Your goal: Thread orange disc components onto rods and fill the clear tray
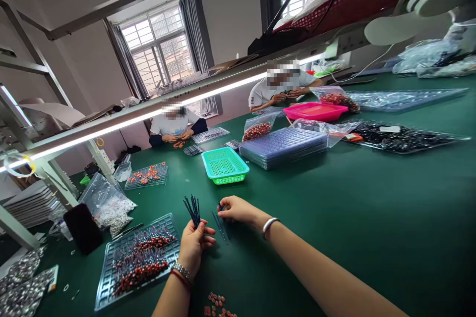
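Observation:
A fanned bundle of dark thin strips (192, 209) sticks up from my left hand (192, 243), closed around the lower ends. To its right, my right hand (237, 209) pinches one dark thin strip (219, 205) between thumb and fingers. Below those fingertips, a few loose strips (219, 227) lie on the green table. Left of my left hand is a clear blue-tinted compartment tray (105, 270), filled with rows of dark stems tipped with orange-red beads. Small orange-red pieces (215, 299) lie near the bottom edge of the view.
Ahead stand a green basket (225, 164) and a stack of clear trays (284, 143). A pink tray (316, 111) and black parts (397, 136) lie farther right. A phone (83, 229) rests at left by bead bags (111, 208). Two people sit across the table (334, 228).

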### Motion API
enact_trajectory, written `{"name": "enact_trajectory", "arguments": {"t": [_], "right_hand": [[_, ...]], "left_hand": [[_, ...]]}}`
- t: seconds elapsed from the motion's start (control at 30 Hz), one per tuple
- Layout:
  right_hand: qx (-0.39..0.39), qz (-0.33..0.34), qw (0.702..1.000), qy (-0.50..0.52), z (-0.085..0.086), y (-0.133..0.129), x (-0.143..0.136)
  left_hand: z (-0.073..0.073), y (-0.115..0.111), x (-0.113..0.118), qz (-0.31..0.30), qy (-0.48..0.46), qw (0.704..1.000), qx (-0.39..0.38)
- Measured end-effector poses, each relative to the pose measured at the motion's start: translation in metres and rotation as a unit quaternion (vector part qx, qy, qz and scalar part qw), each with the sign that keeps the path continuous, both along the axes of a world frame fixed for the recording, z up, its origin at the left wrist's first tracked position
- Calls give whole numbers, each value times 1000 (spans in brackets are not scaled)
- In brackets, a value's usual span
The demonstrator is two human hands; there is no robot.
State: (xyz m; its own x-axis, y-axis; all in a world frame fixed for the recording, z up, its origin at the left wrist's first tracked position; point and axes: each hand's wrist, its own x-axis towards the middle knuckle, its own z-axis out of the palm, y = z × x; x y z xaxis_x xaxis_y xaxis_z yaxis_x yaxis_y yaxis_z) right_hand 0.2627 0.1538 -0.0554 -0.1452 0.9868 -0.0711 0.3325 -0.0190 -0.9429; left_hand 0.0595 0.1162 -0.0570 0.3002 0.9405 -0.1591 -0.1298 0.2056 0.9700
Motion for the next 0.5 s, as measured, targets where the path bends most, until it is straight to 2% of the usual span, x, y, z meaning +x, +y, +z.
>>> {"name": "enact_trajectory", "arguments": {"t": [0.13, 0.2, 0.37, 0.5], "right_hand": [[40, -55, 998, 6, 4, 0, -10], [67, -60, 996, 29, 7, -2, -21], [106, 1, 989, 106, 12, -9, -48], [122, 22, 981, 149, 10, -12, -51]], "left_hand": [[0, 0, 0, -10, 1, 1000, 3], [0, 0, 0, -17, 1, 1000, 4], [4, -2, 1, -48, 0, 999, 8], [5, -3, 2, -51, -8, 999, 8]]}}
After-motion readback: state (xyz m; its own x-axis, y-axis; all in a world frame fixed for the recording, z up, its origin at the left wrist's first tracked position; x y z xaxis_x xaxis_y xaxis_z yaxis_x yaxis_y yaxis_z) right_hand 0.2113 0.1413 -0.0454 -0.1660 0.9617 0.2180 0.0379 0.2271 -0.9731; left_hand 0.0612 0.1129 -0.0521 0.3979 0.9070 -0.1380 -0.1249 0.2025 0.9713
